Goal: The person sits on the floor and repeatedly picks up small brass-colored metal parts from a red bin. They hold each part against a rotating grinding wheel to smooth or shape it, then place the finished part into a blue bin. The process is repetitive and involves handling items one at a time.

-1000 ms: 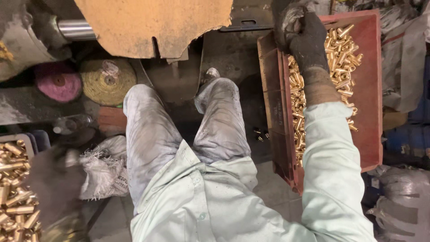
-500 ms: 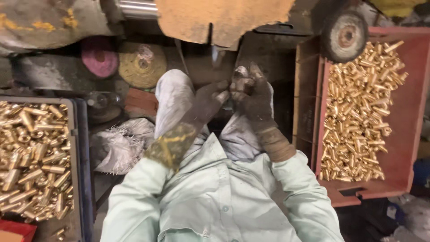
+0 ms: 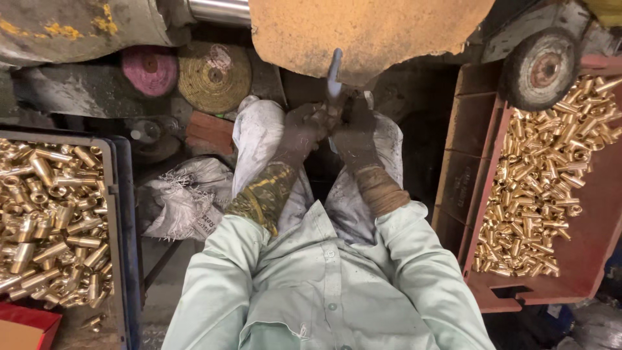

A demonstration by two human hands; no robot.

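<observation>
Both hands [image 3: 330,126] press a rod [image 3: 334,74] against the wheel [image 3: 369,32].

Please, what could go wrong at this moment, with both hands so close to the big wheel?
1. Both gloved hands, left hand and right hand, press a small part against the large orange buffing wheel; a glove might catch on it.
2. The part looks thin and may slip, possibly flying toward the person's legs.
3. The red crate of brass fittings sits tilted beside the right leg; pieces could perhaps spill.
</observation>
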